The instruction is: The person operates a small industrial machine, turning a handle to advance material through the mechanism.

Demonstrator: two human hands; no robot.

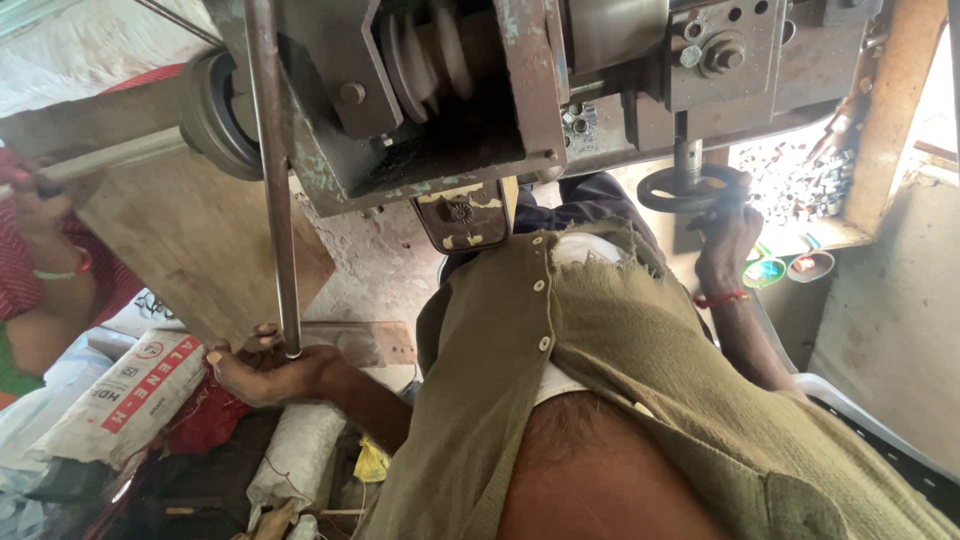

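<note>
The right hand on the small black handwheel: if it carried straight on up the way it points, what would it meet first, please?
The right hand already touches the handwheel. Straight on, it would probably meet the vertical shaft, then the machine body; depth is unclear.

White woven sack [128, 395] with red-and-black print, lower left, white sack [296, 452] beside it

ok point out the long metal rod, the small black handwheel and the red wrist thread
metal rod [278, 200], head view, mid shaft
handwheel [690, 188], head view, rim
wrist thread [722, 298], head view, middle of the band

olive shirt [640, 370], grey steel rod [272, 180], red wristband [722, 298]
</note>
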